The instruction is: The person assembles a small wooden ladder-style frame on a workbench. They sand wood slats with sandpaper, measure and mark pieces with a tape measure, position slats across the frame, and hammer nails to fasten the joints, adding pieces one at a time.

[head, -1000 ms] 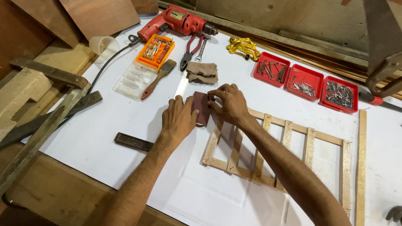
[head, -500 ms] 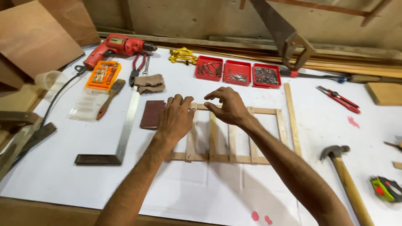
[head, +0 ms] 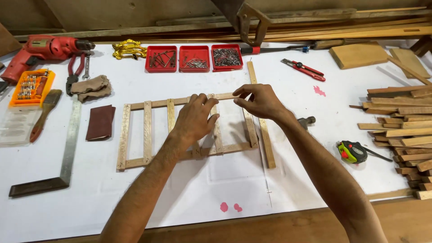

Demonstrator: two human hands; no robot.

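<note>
Wooden frame [head: 148,130] is pressed flat by open left hand [head: 194,119]; its top rail pinched by right hand [head: 260,101]; bare desk [head: 216,189] lies below, three red trays [head: 195,59] of nails beyond.

Left hand [head: 194,118] lies flat, fingers spread, mid-frame; right hand [head: 260,101] beside it arches, fingertips pinched; both forearms extend from below.

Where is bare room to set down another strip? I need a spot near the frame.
Bare white tabletop below the slatted wooden frame, and between the hammer head and red-handled cutter. Crowded: stacked wood strips.
</note>
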